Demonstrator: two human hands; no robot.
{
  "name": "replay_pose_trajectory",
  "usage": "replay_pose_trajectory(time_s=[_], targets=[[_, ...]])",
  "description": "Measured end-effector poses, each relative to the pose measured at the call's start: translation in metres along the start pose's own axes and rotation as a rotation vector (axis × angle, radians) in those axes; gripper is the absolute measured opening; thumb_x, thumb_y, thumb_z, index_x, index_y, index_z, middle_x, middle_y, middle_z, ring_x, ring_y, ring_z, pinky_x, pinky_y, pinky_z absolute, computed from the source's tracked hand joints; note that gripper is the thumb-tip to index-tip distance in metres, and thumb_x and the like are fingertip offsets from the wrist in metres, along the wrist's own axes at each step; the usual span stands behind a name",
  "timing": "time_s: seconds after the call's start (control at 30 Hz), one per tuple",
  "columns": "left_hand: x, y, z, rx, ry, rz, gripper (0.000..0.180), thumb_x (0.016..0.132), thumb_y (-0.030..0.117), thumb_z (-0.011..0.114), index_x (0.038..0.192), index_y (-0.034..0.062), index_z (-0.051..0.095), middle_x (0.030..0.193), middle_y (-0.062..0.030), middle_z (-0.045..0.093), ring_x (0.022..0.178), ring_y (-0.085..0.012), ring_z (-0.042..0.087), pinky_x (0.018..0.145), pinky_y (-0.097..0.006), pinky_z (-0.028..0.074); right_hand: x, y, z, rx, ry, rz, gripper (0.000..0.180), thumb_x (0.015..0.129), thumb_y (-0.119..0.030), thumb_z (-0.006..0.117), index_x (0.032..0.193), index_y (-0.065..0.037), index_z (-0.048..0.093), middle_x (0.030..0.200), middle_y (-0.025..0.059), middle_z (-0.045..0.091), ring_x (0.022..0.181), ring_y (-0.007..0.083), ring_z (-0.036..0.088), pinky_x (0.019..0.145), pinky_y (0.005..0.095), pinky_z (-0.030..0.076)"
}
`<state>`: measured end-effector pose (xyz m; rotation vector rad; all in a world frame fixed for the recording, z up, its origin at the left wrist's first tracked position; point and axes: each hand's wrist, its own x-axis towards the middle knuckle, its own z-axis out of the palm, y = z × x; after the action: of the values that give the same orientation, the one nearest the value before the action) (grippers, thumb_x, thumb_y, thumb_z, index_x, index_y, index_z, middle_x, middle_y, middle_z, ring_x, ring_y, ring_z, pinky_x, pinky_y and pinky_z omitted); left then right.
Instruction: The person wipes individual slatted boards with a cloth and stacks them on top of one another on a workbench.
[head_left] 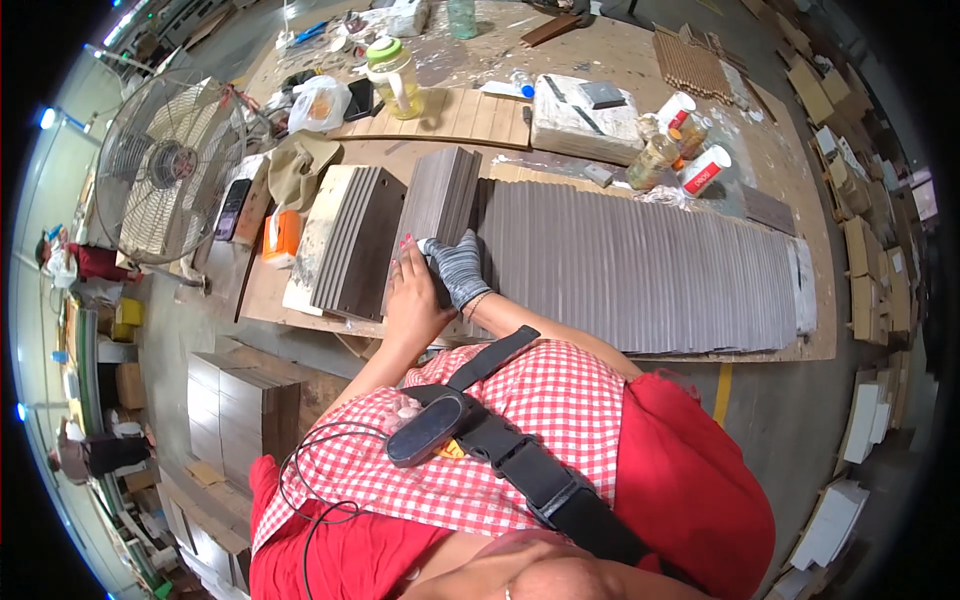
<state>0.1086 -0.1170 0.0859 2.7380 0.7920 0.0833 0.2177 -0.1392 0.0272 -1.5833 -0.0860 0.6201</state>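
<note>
My left hand (415,298), bare with red nails, presses its fingers together against the near end of a small bundle of grey wood-grain boards (438,190). My right hand (460,268), in a grey knit glove, wraps the right side of the same bundle. Both hands meet at its near end, and the thumbs are partly hidden. To the right a long row of matching boards (640,265) stands on edge, packed tightly. Left of my hands, several thicker-looking boards (362,240) lean together beside a pale wood block (322,235).
A wire fan (170,165) stands at the left edge. An orange tissue pack (282,236), a phone (232,210) and a cloth (300,165) lie nearby. Across the table are a lidded drink jug (396,80), a white foam block (585,120), paper cups (705,170) and bottles (652,160).
</note>
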Motion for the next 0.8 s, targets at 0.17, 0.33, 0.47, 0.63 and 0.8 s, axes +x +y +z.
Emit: replay_pose_trajectory(time_s=[0.17,0.33,0.47,0.63,0.8], targets=[[-0.004,-0.03,0.022,-0.123,0.12,0.102,0.117,0.056,0.025,0.087,0.138,-0.02,0.017,0.134,-0.0381,0.039,0.123,-0.049,0.046,0.105,-0.046,0.04,-0.012,-0.01,0.013,-0.239,0.059,0.043,0.075,0.062,-0.03,0.082,0.115,0.013,0.05,0.11,0.0304,0.061,0.1,0.0386,0.062,0.087,0.0403,0.05],[-0.004,-0.047,0.032,-0.227,0.122,0.128,0.121,0.051,0.03,0.087,0.137,-0.0214,0.019,0.126,-0.0397,0.045,0.117,-0.0475,0.051,0.101,-0.044,0.044,-0.017,-0.01,0.018,-0.401,0.044,0.194,0.071,0.06,-0.041,0.08,0.105,0.009,0.058,0.102,0.0298,0.065,0.092,0.0414,0.065,0.082,0.0443,0.051],[-0.002,-0.063,0.033,-0.279,0.061,0.087,0.124,0.051,0.031,0.085,0.139,-0.0225,0.015,0.124,-0.0403,0.048,0.116,-0.0467,0.053,0.097,-0.043,0.047,-0.022,-0.014,0.027,-0.44,0.023,0.239,0.071,0.06,-0.042,0.081,0.104,0.007,0.056,0.101,0.0276,0.066,0.092,0.0389,0.066,0.082,0.0442,0.051],[0.008,-0.071,0.029,-0.266,0.048,0.106,0.128,0.055,0.036,0.085,0.144,-0.0168,0.009,0.121,-0.0375,0.053,0.103,-0.0451,0.061,0.086,-0.042,0.052,0.002,0.011,0.032,-0.353,-0.065,0.17,0.091,0.066,-0.04,0.084,0.126,0.015,0.043,0.126,0.0321,0.054,0.117,0.0383,0.056,0.099,0.0386,0.045],[0.016,-0.095,0.012,-0.38,-0.099,-0.018,0.112,0.058,0.034,0.08,0.146,-0.0064,0.023,0.128,-0.0335,0.052,0.116,-0.0408,0.056,0.099,-0.04,0.046,0.016,0.032,0.043,-0.282,-0.311,0.014,0.111,0.078,-0.039,0.077,0.144,0.018,0.008,0.15,0.0344,0.023,0.142,0.0385,0.024,0.117,0.0339,0.023]])
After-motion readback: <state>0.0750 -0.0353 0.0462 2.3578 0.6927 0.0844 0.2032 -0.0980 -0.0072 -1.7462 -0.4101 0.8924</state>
